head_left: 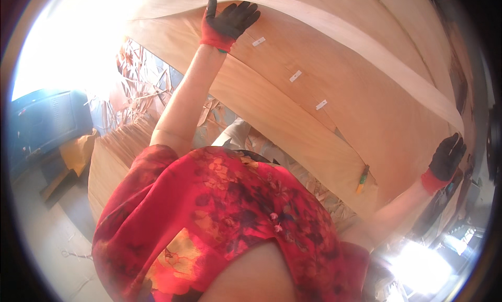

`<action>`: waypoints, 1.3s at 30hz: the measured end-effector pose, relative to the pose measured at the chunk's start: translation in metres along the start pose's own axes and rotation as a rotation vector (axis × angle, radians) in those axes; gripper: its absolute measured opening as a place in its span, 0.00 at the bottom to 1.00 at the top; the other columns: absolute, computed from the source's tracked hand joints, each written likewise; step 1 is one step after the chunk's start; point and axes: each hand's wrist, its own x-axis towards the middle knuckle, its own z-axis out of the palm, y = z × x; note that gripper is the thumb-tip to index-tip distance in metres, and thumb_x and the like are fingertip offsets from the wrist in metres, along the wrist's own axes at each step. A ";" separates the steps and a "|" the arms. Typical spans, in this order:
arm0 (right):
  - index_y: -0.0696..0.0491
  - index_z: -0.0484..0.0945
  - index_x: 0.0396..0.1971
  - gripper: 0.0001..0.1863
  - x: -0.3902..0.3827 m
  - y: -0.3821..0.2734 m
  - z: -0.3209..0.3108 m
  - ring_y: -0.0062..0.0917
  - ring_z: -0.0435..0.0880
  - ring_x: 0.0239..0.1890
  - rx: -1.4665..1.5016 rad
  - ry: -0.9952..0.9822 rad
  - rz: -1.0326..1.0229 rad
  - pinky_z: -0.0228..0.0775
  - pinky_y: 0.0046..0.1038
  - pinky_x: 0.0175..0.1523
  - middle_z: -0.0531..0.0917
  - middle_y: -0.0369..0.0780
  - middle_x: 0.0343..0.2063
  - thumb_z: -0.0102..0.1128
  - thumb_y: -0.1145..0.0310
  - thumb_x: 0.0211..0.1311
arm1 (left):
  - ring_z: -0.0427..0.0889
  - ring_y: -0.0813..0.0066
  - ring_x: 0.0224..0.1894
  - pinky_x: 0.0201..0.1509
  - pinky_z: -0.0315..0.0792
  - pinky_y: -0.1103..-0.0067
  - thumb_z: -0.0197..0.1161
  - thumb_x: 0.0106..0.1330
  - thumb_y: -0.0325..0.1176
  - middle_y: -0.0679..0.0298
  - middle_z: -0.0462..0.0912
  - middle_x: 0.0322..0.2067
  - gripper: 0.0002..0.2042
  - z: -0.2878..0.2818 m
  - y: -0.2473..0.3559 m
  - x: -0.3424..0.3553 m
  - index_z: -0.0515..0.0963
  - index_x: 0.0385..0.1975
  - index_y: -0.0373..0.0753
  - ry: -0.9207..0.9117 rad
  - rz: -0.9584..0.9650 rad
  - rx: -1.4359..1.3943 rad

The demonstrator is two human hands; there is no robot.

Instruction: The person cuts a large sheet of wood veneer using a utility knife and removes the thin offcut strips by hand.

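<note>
A wide pale wood veneer sheet bows upward across the far side, its near edge lifted off the stack. At that edge, on the far left, my left hand is open, fingers spread and fingertips touching the sheet. It wears a black-palmed glove with a red cuff. Far to the right, my right hand, gloved alike, has its fingers bent at the sheet's corner and appears to grip it. Underneath lies a browner veneer sheet with several small white labels along a seam.
A utility knife with a green and yellow handle lies near the lower sheet's right end. Veneer scraps are heaped at the left, beside a blue bin. A brown veneer stack stands by my left side. Bright glare washes out the upper left.
</note>
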 end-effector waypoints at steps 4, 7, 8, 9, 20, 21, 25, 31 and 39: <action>0.63 0.68 0.65 0.23 0.018 -0.032 -0.017 0.42 0.68 0.70 0.301 0.086 0.124 0.63 0.44 0.73 0.69 0.48 0.69 0.56 0.76 0.72 | 0.78 0.33 0.58 0.68 0.67 0.41 0.52 0.78 0.49 0.38 0.81 0.55 0.25 0.003 0.041 0.031 0.76 0.56 0.29 -0.001 -0.141 0.105; 0.57 0.69 0.68 0.25 0.013 -0.010 0.049 0.40 0.62 0.74 0.035 0.322 -0.030 0.56 0.41 0.76 0.71 0.45 0.69 0.54 0.74 0.72 | 0.79 0.33 0.57 0.66 0.71 0.43 0.50 0.78 0.41 0.35 0.81 0.51 0.20 0.031 0.086 0.042 0.76 0.50 0.28 0.125 -0.108 0.342; 0.57 0.70 0.68 0.24 0.011 -0.023 0.035 0.40 0.63 0.73 0.140 0.117 0.036 0.55 0.41 0.77 0.71 0.44 0.69 0.54 0.74 0.73 | 0.80 0.33 0.55 0.65 0.71 0.42 0.51 0.77 0.39 0.36 0.81 0.47 0.18 0.034 0.096 0.037 0.74 0.50 0.26 -0.002 -0.125 0.255; 0.58 0.70 0.67 0.24 0.015 -0.047 0.005 0.41 0.63 0.73 0.248 -0.096 0.089 0.54 0.41 0.77 0.72 0.44 0.68 0.54 0.73 0.73 | 0.79 0.32 0.56 0.65 0.71 0.41 0.52 0.77 0.39 0.37 0.80 0.49 0.18 0.043 0.104 0.042 0.72 0.52 0.26 0.022 -0.121 0.265; 0.64 0.68 0.67 0.21 0.073 -0.001 0.109 0.37 0.69 0.70 0.517 -0.521 0.210 0.63 0.35 0.75 0.72 0.48 0.68 0.45 0.76 0.78 | 0.69 0.24 0.62 0.67 0.65 0.38 0.49 0.78 0.45 0.41 0.62 0.66 0.23 0.152 0.267 0.070 0.61 0.64 0.36 -0.245 0.194 0.448; 0.64 0.67 0.66 0.21 0.077 0.003 0.128 0.37 0.71 0.68 0.521 -0.459 0.161 0.64 0.33 0.74 0.73 0.47 0.67 0.45 0.76 0.78 | 0.68 0.24 0.62 0.67 0.65 0.38 0.48 0.78 0.45 0.41 0.63 0.65 0.22 0.166 0.288 0.069 0.61 0.63 0.36 -0.280 0.245 0.442; 0.63 0.70 0.64 0.19 0.054 0.047 0.266 0.33 0.77 0.65 -0.924 -0.584 -0.746 0.66 0.27 0.73 0.76 0.45 0.65 0.46 0.76 0.78 | 0.78 0.36 0.56 0.61 0.74 0.48 0.50 0.78 0.44 0.46 0.74 0.57 0.17 0.224 0.431 0.068 0.67 0.55 0.37 -0.325 0.385 0.456; 0.55 0.75 0.63 0.19 0.010 0.128 0.507 0.31 0.77 0.65 -1.945 -0.183 -1.169 0.69 0.25 0.72 0.77 0.41 0.65 0.50 0.73 0.77 | 0.77 0.36 0.57 0.63 0.72 0.46 0.49 0.76 0.43 0.44 0.75 0.56 0.16 0.184 0.664 0.055 0.70 0.50 0.36 -0.338 0.505 0.389; 0.61 0.73 0.64 0.19 -0.017 0.252 0.831 0.35 0.84 0.56 -1.528 -0.732 -1.505 0.76 0.27 0.61 0.80 0.51 0.59 0.47 0.73 0.80 | 0.76 0.36 0.58 0.65 0.69 0.43 0.48 0.72 0.42 0.42 0.77 0.55 0.15 0.046 0.934 0.006 0.72 0.44 0.35 -0.148 0.663 0.285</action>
